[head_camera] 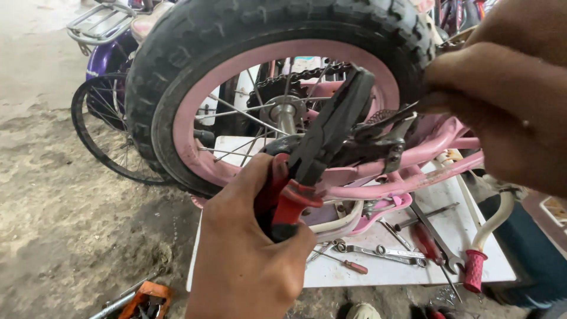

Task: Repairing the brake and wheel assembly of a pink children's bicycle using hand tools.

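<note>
Your left hand (248,254) is wrapped tight around the red handles of the pliers (322,147), squeezing them together. The black nose runs up and right, across the spokes toward the pink rim (189,106) of the small wheel (177,65). I can't tell what the tip bites on, if anything; it ends against the rim and the dark tyre.

Your right hand (502,100) sits at the upper right, fingers curled over the tyre edge and pressed on it, probably to brace the wheel so it doesn't spin while the pliers work. Whether it pinches a small part there I can't tell.

The bike is upside down, wheel up, pink frame (413,171) below it, which puts the hub (283,112) and chain (295,77) within easy reach. The pliers cross just in front of the hub.

Under the frame lies a white board (378,272) with tools laid flat: spanners (384,253), a screwdriver with an orange handle (348,264), and a red-handled tool (426,243), all near your hands. A white handlebar with a red grip (474,270) hangs over its right edge.

An orange tool (147,295) lies on the dirt floor (59,207) at lower left. A purple bike (106,59) stands behind the wheel.
</note>
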